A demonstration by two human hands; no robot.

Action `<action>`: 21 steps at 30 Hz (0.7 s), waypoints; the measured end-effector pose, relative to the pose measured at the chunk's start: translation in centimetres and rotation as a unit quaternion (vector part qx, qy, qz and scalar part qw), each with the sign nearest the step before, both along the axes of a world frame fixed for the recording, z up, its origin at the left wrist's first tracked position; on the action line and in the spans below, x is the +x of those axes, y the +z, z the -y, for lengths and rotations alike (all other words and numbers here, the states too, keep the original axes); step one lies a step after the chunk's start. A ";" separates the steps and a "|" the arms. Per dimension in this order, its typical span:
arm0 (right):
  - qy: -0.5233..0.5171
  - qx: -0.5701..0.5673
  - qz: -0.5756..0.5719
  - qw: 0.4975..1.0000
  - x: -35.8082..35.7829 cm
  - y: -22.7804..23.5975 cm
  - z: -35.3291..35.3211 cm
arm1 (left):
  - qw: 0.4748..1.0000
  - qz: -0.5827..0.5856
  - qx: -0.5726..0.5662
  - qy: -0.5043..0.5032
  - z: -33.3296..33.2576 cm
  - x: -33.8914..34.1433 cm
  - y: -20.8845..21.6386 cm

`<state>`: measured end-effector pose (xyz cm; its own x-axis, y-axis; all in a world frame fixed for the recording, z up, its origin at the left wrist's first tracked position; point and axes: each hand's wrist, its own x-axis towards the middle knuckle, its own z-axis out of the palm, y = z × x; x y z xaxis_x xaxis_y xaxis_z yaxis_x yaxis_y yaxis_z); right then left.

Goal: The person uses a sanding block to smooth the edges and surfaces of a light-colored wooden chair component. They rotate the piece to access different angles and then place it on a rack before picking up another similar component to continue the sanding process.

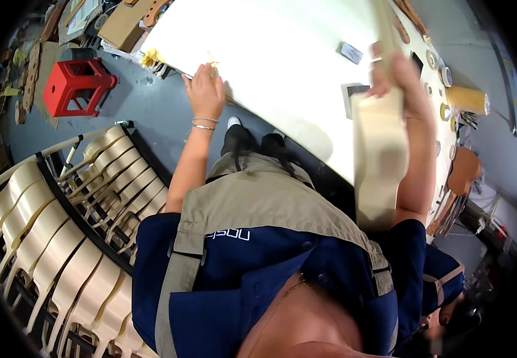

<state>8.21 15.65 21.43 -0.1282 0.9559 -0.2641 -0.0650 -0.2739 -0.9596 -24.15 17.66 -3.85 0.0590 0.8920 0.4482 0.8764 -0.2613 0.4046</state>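
My right hand [397, 80] is wrapped around the neck of a cream ukulele [378, 158], which hangs body-down along the inside of my right forearm. The hand and the instrument are smeared by motion. Over the left edge of the white table [258, 65], my left hand [206, 94] is stretched out with its fingers extended. A bit of yellow scrap [212, 61] shows at its fingertips; I cannot tell whether they touch it. On the table, a small grey rectangular piece [350, 52] and a dark-edged flat square [354, 94] lie near my right hand.
Racks of several cream ukuleles [55, 244] stand close on my left. Farther off are a red stool [78, 86] and a cardboard box [130, 25]. Tape rolls [445, 76] and a yellow roll [467, 100] line the table's right side. Another person [443, 277] is behind my right shoulder.
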 end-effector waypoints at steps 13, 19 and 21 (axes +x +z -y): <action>0.149 -0.331 -0.078 0.929 -0.9 -18.8 1.1 | 0.663 0.634 -0.390 -0.080 5.0 10.9 5.6; 0.030 -0.118 0.242 0.963 -0.3 -18.3 2.5 | 0.564 0.652 -0.491 -0.122 6.4 19.1 4.8; 0.076 -0.106 0.452 0.882 3.0 -14.8 2.2 | 0.513 0.673 -0.519 -0.120 6.7 19.7 6.2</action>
<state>11.26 13.44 6.67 0.1049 0.8623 -0.4954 0.7535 -0.3940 -0.5264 -4.41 10.94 2.34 0.4835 0.7299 -0.4831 -0.3866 0.6733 0.6303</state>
